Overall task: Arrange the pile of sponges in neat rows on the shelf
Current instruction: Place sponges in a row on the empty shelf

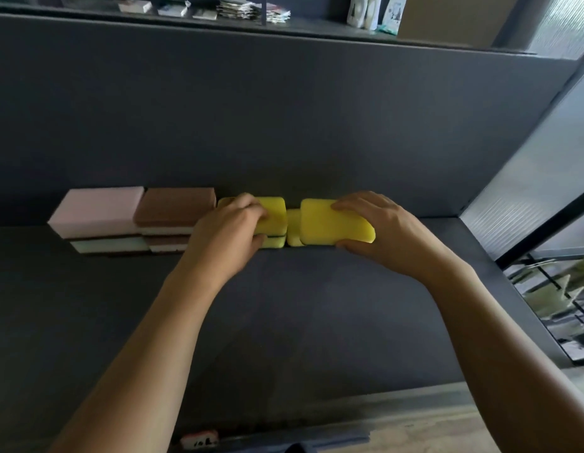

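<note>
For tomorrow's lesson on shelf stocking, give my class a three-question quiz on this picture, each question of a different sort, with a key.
1. True or false: the right hand is empty.
2. Which sponge lies furthest left in the row? A) yellow B) brown C) pink
3. Fill in: the left hand holds a stack of ____ sponges.

Key
1. False: it grips a yellow sponge.
2. C: the pink sponge.
3. Yellow: it holds the yellow stack.

Single head-worn wide-angle view, facing forward and down onto the shelf (300,305) at close range. Its back panel (284,125) fills the field toward 12 o'clock.
</note>
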The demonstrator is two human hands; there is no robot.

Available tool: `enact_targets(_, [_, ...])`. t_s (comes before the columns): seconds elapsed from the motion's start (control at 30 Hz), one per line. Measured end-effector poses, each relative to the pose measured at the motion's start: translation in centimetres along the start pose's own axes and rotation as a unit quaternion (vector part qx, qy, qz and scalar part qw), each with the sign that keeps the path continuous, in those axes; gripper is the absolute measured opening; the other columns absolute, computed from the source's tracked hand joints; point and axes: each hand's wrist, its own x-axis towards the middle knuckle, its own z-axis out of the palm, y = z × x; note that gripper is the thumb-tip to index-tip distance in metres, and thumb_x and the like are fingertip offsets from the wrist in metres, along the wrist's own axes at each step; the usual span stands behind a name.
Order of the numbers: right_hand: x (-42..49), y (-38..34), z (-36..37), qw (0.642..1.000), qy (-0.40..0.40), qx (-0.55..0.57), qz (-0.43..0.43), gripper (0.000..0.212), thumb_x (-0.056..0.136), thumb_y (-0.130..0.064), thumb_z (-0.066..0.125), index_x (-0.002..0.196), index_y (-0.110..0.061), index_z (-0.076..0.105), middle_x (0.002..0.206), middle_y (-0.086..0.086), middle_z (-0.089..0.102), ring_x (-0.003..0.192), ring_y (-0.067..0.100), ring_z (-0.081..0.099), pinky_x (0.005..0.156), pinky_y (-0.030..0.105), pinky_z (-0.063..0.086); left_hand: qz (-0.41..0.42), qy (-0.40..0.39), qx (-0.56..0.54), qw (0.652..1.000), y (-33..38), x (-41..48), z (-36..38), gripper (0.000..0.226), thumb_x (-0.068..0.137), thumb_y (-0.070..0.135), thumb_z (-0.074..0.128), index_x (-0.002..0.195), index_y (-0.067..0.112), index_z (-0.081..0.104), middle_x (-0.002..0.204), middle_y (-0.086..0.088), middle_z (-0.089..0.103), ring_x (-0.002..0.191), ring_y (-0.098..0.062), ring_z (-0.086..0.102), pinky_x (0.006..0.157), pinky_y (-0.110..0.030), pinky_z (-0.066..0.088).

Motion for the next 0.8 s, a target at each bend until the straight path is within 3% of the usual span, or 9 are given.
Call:
enact_targets(0.17, [1.1,0.2,0.8,1.000,-0.001,-0.011,0.017,0.062,0.081,-0.039,0.078,0.137,-0.027,0.053,0.140,-0.005,0.050,0.127,0.020,0.048,0.097,0.040,0.048,-0.011,0.031,-0.012,0.999,-0.2,0.5,0.5,0.021,0.087,0.020,0.070,0.107,0.019,0.063,0.115,0.004,0.059,0.098,-0.022,0.060,0.065,-0.032,0.044])
enact_targets(0.4, [2.5,-0.2,2.1,0.999,0.008,-0.039,0.015,0.062,0.082,-0.037,0.077,0.138,-0.026,0.054,0.145,-0.003,0.049,0.133,0.021,0.044,0.104,0.039,0.044,-0.027,0.048,-0.014,0.998,-0.1,0.6,1.1,0.020,0.086,0.014,0.070,0.105,0.018,0.065,0.112,0.002,0.060,0.095,-0.023,0.060,0.064,-0.028,0.037])
enact_targets(0.6, [2.8,-0.1,3.1,0.998,0.016,-0.062,0.012,0.060,0.083,-0.038,0.076,0.137,-0.026,0.056,0.147,-0.004,0.048,0.137,0.024,0.037,0.106,0.046,0.038,-0.024,0.058,0.003,0.998,-0.1,0.6,1.7,0.021,0.085,0.009,0.069,0.105,0.015,0.064,0.110,-0.001,0.062,0.092,-0.025,0.062,0.066,-0.037,0.052])
enact_targets(0.8, [2.7,-0.8,3.8,0.996,0.019,-0.092,0.004,0.055,0.084,-0.031,0.075,0.136,-0.026,0.058,0.148,0.001,0.042,0.133,0.029,0.036,0.102,0.050,0.042,-0.025,0.053,0.021,0.998,-0.2,0.8,2.2,0.024,0.083,0.003,0.069,0.103,0.015,0.064,0.105,-0.001,0.062,0.086,-0.024,0.064,0.066,-0.040,0.055])
